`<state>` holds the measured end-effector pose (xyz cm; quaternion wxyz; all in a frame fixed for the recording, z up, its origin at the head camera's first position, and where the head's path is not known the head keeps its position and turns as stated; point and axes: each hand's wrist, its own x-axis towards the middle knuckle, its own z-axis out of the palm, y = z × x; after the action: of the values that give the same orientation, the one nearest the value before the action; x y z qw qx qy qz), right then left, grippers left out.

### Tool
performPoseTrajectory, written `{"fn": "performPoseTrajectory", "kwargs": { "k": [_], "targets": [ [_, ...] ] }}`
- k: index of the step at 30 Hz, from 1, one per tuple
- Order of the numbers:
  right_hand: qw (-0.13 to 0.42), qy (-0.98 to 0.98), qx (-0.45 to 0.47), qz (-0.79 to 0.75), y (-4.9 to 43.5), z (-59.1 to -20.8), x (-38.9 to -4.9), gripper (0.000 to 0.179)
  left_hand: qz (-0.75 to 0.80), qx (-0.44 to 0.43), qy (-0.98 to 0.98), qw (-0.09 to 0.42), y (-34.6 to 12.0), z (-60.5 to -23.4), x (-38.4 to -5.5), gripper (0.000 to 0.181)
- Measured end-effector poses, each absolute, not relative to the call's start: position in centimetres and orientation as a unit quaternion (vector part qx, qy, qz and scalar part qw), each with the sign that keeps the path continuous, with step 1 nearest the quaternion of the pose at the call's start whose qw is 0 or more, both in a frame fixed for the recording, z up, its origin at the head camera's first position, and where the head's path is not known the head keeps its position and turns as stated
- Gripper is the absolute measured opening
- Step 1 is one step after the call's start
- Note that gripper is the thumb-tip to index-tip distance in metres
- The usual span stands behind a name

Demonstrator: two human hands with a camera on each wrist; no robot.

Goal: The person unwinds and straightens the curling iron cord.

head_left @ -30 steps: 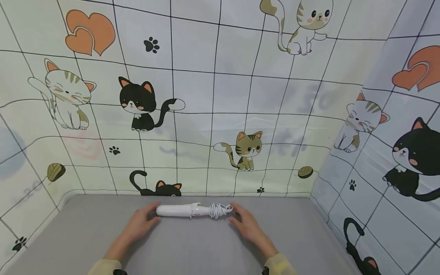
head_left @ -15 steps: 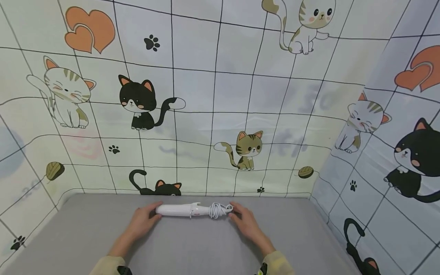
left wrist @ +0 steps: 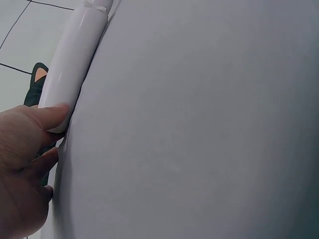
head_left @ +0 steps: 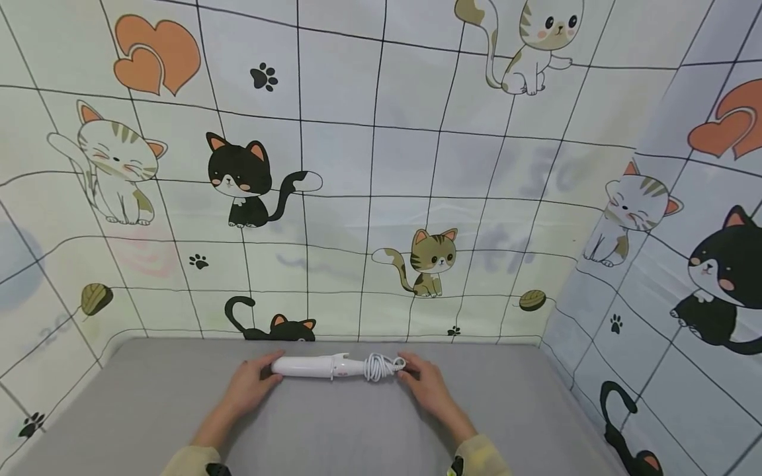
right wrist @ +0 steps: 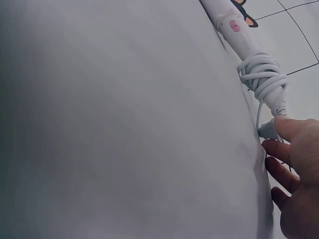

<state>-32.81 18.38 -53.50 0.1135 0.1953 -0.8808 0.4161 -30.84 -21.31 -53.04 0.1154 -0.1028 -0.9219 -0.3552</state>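
A white curling iron (head_left: 306, 366) lies crosswise near the back of the grey table, barrel to the left and handle to the right. Its white cord (head_left: 376, 367) is wound in loops round the handle. My left hand (head_left: 249, 387) pinches the barrel's tip, the thumb (left wrist: 55, 115) lying on the smooth barrel. At the other end, my right hand (head_left: 430, 389) holds the handle's cord end between thumb and fingers, beside the plug (right wrist: 268, 130). A pink switch (right wrist: 235, 26) shows on the handle in the right wrist view.
The grey tabletop (head_left: 333, 430) spreads in front of the curling iron. Behind it stands a cloth backdrop (head_left: 339, 258) printed with cats, hearts and grid lines. A similar printed cloth (head_left: 649, 317) closes off the right side.
Thumbs and fingers of both hands have drawn slightly closer onto the curling iron's ends. The curling iron stays in place, while the head view shifts a little.
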Motion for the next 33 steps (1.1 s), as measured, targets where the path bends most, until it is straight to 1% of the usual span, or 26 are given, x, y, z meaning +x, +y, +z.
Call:
{"fn": "performPoseTrajectory", "kwargs": {
  "k": [10,14,20,27,33],
  "targets": [
    [0.099,-0.876,0.182,0.435,18.5,-53.2,-32.3,0.038,-0.363,-0.094,-0.92,0.115,-21.0,-52.9,-30.6,0.046],
    [0.087,-0.875,0.171,0.446,18.5,-53.1,-32.1,0.038,-0.37,-0.093,-0.916,0.123,-20.9,-52.8,-30.5,0.044],
    [0.083,-0.87,0.164,0.458,18.8,-52.9,-32.0,0.038,-0.372,-0.095,-0.913,0.138,-20.6,-52.6,-30.3,0.044],
    [0.073,-0.872,0.16,0.457,19.2,-52.9,-31.5,0.04,-0.373,-0.098,-0.913,0.134,-20.3,-52.4,-30.0,0.042],
    [0.08,-0.862,0.166,0.473,19.4,-52.8,-31.1,0.038,-0.376,-0.093,-0.913,0.129,-20.1,-52.2,-29.8,0.042]
  ]
}}
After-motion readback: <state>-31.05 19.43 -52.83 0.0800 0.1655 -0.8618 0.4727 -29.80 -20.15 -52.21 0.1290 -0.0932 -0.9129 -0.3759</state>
